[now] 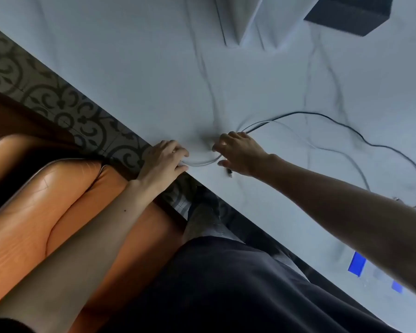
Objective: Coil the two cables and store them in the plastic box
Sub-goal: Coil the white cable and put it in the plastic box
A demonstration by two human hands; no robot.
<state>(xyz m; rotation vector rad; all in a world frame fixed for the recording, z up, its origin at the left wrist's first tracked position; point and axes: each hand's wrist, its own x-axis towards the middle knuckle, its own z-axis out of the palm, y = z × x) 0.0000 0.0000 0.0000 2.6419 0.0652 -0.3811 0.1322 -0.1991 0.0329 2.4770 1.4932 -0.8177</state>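
Bench (135, 75), pale and veined like marble, fills most of the view, its near edge running diagonally from upper left to lower right. Off that edge to the left stands an orange chair (22, 179) on a patterned floor (58, 102); dark trousers (226, 284) show below the edge. At the bench's far side sits a white box (240, 18), with a dark block (351, 13) just right of it. Whether the white one is the plastic box, I cannot tell.

On the bench, right of centre, a black cable (346, 127) sweeps out in a wide loop toward the right edge, and a white cable (332, 150) lies inside that curve, close beside it. Both lead back to the hands at the bench's near edge. Two blue patches (357, 263) show on the bench lower right.

Left hand (163, 159) rests at the bench edge, fingers closed on a loop of white cable that arcs across to the right hand (238, 153). Right fingers curl over the cables where they come in; blur hides whether they pinch them. A small dark plug (229, 172) lies on the bench just under the right hand.
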